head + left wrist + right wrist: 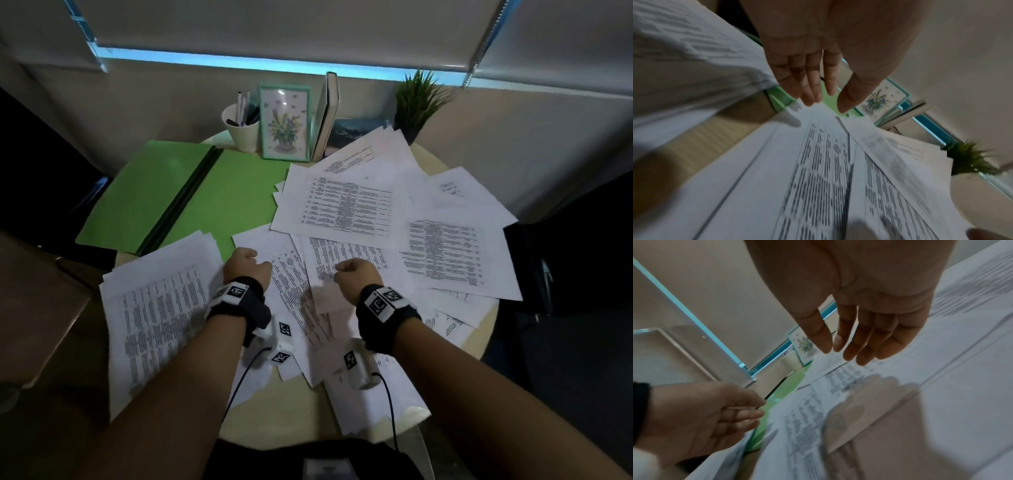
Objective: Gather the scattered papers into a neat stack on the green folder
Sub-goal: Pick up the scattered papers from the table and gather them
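Observation:
An open green folder (191, 195) lies at the back left of the round table (270, 421). Printed papers (346, 202) are scattered over the right and front of the table, and a loose pile (161, 301) sits front left, overlapping the folder's near edge. My left hand (245, 265) hovers just above a sheet (291, 284) by the folder's near corner, fingers straight and holding nothing (826, 105). My right hand (352, 270) hangs over the middle sheets, fingers relaxed and pointing down, also empty (838, 352). The right wrist view shows the left hand (715, 410) beside the folder (789, 386).
Along the back stand a white pen cup (241, 132), a framed flower picture (284, 123), upright books (329, 113) and a potted plant (418, 99). A brown surface (37, 308) lies left of the table. Several sheets overhang the table's front and right edges.

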The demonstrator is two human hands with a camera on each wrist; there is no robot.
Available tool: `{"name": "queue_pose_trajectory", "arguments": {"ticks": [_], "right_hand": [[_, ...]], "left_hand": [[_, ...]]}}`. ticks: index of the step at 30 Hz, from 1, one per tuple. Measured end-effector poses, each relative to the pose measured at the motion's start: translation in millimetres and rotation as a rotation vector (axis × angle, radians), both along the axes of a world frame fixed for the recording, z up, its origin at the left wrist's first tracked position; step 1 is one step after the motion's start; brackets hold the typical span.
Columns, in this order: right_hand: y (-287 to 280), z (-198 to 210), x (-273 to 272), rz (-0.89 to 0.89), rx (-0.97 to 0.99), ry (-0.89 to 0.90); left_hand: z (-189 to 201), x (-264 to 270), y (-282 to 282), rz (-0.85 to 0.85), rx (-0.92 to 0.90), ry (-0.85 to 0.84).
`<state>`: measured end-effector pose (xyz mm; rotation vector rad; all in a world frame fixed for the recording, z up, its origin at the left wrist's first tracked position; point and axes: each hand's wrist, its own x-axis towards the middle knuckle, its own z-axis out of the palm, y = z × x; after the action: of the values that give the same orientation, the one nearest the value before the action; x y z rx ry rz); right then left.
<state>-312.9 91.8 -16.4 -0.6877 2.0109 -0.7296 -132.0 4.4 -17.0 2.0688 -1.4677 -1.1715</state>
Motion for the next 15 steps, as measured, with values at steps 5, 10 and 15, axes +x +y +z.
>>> {"name": "queue_pose_trajectory", "arguments": {"ticks": [5,10,15], "right_hand": [[27.6,-12.4,-50.8,-0.151,0.177,0.166],[50.8,-27.9,-67.4,-0.157,0.363,0.362],[50.8,-35.8,-54.7,-0.105,0.421,0.447]], "left_hand": [[-13.3,-12.7,6.0,-0.069,0.124,-0.136],[-20.2,-16.8,14.0,-0.027,0.17,-0.244],[-22.3,-24.8,8.5,-0.022,0.136,-0.282]]}}
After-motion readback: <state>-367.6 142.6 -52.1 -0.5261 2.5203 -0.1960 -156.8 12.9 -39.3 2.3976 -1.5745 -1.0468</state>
